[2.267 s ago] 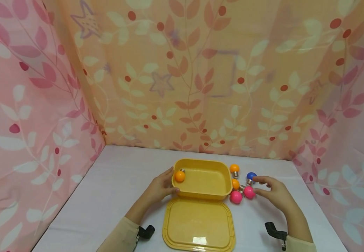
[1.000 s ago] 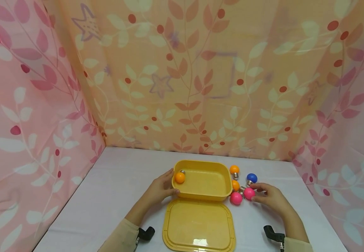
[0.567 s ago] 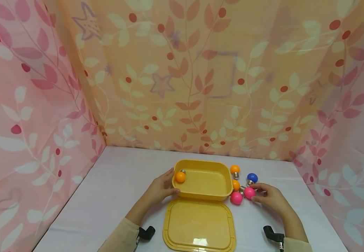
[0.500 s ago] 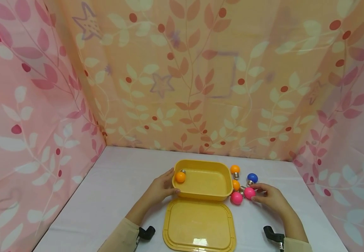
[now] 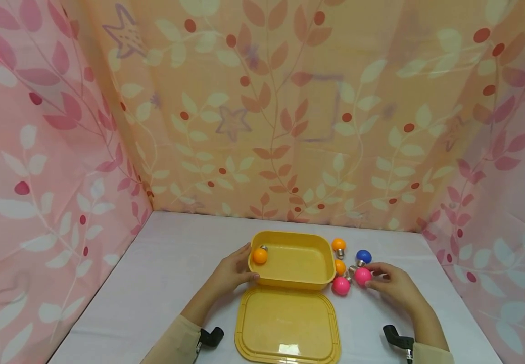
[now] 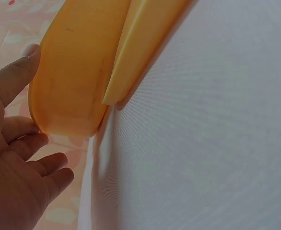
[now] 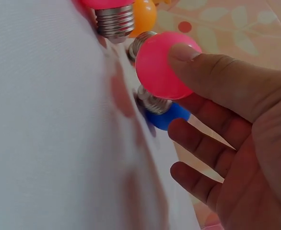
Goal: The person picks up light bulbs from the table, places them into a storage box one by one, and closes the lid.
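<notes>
A pink light bulb (image 5: 363, 277) is pinched between the thumb and fingers of my right hand (image 5: 395, 285); the right wrist view shows the thumb pressed on its round pink globe (image 7: 157, 72). Just behind it lies a blue bulb (image 5: 364, 256), and a second pink bulb (image 5: 341, 286) lies to its left. My left hand (image 5: 228, 272) grips the left end of a yellow plastic box (image 5: 289, 284), thumb at the near corner and fingers at the far one. Inside the box, at its left, is an orange bulb (image 5: 259, 256).
Two more orange bulbs lie against the box's right side, one orange bulb (image 5: 338, 244) behind and another orange bulb (image 5: 340, 266) in front. The box's yellow lid (image 5: 287, 323) lies flat before it on the white table (image 5: 153, 283). Patterned curtains (image 5: 271, 126) enclose the table.
My right hand came in from the right, closed on the nearer-right pink bulb and has now shifted and tilted it slightly away from the other pink bulb. My left hand stays on the box.
</notes>
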Action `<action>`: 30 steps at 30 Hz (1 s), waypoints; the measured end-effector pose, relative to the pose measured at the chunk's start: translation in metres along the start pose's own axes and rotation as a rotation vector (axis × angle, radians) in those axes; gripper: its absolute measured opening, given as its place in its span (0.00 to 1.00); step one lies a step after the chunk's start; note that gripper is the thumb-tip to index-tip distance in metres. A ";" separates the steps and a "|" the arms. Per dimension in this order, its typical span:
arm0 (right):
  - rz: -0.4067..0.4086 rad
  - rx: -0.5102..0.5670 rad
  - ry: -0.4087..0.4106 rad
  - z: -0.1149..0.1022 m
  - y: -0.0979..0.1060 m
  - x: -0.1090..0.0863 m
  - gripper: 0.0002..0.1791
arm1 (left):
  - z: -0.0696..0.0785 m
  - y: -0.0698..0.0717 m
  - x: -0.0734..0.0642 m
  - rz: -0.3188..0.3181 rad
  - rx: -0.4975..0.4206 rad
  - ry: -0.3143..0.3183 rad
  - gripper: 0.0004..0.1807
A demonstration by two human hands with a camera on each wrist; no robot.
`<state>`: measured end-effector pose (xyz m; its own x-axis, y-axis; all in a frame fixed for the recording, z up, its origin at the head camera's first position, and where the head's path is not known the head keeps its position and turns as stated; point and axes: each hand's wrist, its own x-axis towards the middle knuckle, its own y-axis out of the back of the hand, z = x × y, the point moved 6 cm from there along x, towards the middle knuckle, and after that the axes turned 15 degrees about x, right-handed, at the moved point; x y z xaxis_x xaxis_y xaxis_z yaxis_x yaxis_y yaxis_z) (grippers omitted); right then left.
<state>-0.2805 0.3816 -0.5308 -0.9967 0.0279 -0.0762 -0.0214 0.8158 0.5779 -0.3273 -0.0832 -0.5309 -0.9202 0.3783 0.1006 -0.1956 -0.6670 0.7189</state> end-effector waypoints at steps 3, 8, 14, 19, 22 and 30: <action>0.006 0.002 0.027 -0.005 0.005 -0.001 0.35 | 0.001 0.001 -0.001 0.006 -0.004 0.000 0.50; 0.012 0.013 0.043 -0.011 0.010 -0.003 0.35 | 0.001 0.001 -0.001 0.009 0.007 -0.010 0.50; 0.041 0.018 0.034 -0.018 0.010 -0.006 0.38 | 0.001 0.002 -0.001 0.009 0.000 -0.020 0.50; 0.083 0.006 0.093 -0.030 0.013 -0.008 0.38 | 0.000 0.001 -0.001 0.003 0.002 -0.015 0.50; 0.098 0.009 0.129 -0.038 0.013 -0.009 0.38 | 0.001 0.002 -0.001 0.001 0.010 -0.009 0.50; 0.133 0.015 0.221 -0.058 0.013 -0.015 0.33 | 0.001 0.001 -0.001 0.001 -0.007 -0.021 0.51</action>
<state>-0.2702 0.3584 -0.4746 -0.9835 0.0101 0.1804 0.1110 0.8218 0.5588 -0.3259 -0.0836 -0.5295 -0.9131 0.3911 0.1153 -0.1977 -0.6719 0.7138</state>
